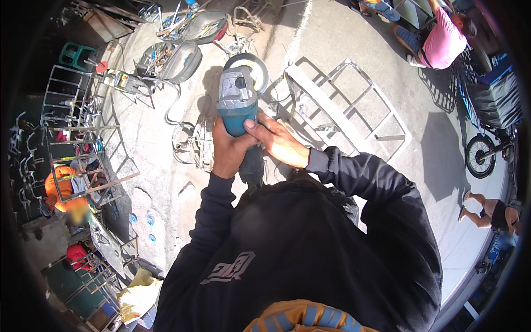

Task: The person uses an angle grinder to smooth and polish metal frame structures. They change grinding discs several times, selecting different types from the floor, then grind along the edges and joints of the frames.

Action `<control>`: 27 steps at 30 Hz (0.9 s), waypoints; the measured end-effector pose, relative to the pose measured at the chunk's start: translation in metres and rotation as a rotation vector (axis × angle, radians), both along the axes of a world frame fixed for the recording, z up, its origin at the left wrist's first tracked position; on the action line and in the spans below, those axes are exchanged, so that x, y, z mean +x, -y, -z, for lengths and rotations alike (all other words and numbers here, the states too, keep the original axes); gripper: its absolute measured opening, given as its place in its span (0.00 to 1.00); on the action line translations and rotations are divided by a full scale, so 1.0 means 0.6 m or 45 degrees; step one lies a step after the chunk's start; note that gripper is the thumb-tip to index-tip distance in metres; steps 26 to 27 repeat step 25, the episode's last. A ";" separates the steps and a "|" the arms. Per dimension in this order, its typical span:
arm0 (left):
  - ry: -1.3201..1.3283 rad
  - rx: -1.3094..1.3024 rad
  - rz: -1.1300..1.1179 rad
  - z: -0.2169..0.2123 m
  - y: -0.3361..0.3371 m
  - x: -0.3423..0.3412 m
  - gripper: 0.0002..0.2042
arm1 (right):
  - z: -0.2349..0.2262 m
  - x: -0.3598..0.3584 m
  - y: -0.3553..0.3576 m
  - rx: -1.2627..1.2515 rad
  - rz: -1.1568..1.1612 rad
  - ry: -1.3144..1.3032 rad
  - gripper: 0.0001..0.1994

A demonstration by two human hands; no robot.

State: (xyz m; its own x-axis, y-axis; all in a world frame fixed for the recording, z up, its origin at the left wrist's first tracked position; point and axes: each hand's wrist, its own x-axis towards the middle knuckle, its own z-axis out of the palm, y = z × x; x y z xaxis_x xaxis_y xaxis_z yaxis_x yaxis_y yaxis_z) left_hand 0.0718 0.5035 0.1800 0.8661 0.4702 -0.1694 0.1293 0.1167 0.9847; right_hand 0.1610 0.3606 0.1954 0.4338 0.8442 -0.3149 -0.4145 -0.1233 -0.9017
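An angle grinder (238, 94) with a teal body and grey metal head is held up in front of my chest. Its round disc (260, 69) shows at the far end, partly behind the head. My left hand (228, 148) is closed around the left side of the body. My right hand (279, 143) grips it from the right, with the thumb laid across the teal housing. The palm-side fingers of both hands are mostly hidden. To the right of the disc, a welded metal frame (347, 110) with crossbars lies on the ground.
Open tool cases (182, 62) with loose tools lie at the far left, near a welding machine (126, 81). Metal racks (83, 149) stand at left beside a person in orange (60, 188). A person in pink (444, 41) crouches at far right, near a motorcycle wheel (480, 157).
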 end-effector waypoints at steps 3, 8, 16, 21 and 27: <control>0.255 0.053 -0.079 0.045 0.038 0.009 0.32 | 0.012 -0.006 0.013 -0.090 0.056 0.057 0.44; 0.349 0.013 -0.174 0.109 0.101 0.041 0.33 | 0.036 0.022 0.038 -0.304 0.063 -0.051 0.47; 0.699 -0.281 -0.319 0.147 0.148 0.119 0.29 | 0.008 0.063 0.051 -0.389 0.147 0.338 0.37; 0.782 -0.303 -0.349 0.155 0.169 0.131 0.28 | 0.006 0.056 0.053 -0.385 0.275 0.397 0.36; 0.731 -0.182 -0.330 0.153 0.167 0.136 0.30 | 0.002 0.051 0.056 -0.376 0.308 0.310 0.39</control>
